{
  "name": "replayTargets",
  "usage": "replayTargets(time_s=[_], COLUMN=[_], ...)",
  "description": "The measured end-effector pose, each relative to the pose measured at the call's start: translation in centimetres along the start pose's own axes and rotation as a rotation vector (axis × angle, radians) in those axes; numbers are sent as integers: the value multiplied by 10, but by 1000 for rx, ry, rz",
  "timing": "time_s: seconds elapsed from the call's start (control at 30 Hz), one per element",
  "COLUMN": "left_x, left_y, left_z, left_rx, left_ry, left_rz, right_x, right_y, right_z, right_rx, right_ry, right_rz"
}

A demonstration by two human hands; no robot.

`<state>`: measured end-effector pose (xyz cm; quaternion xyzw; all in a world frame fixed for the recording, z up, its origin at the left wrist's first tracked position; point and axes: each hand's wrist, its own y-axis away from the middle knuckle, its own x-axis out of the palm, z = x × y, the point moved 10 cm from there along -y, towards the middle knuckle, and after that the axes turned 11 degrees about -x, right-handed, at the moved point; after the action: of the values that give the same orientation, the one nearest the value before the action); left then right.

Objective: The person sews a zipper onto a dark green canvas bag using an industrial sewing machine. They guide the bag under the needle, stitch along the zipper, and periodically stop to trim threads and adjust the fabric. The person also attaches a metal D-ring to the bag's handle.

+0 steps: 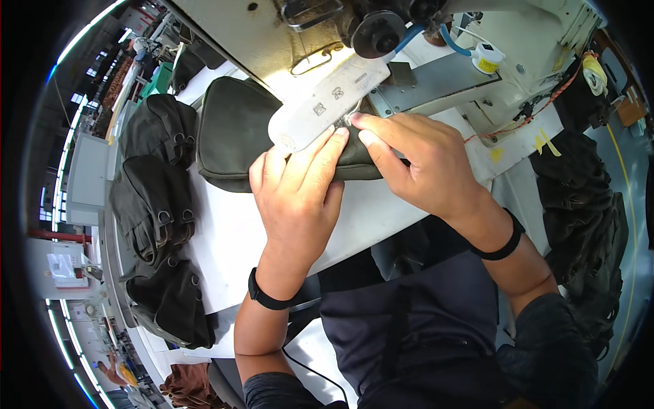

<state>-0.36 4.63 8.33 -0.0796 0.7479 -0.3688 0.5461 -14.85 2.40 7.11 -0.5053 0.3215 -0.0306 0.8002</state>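
A dark green bag [235,129] lies on the white table under the sewing machine's head [327,102]. My left hand [300,184] rests on the bag's near side, its fingers stretched forward and pressing on it. The tips of those fingers are close to the needle area. My right hand [426,160] reaches in from the right with thumb and index finger bent together beside the presser foot. What those fingertips hold, if anything, is too small to make out. The machine head hides part of the bag.
Several dark green bags with metal rings [153,204] lie along the table's left side. More dark pieces [579,225] are heaped at the right. A small white bottle [487,58] stands on the machine bed. Brown fabric [194,385] lies at the lower left.
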Motion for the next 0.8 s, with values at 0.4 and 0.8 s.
replayTargets(time_s=[0.4, 0.8], left_x=[-4, 5], left_y=[10, 12], left_z=[-17, -13], left_rx=[30, -35], left_ry=[-234, -151], left_rz=[-66, -34], right_x=[0, 3], right_y=[1, 8], right_z=[0, -3], right_rx=[30, 60], right_ry=[10, -22], right_rz=[-32, -12])
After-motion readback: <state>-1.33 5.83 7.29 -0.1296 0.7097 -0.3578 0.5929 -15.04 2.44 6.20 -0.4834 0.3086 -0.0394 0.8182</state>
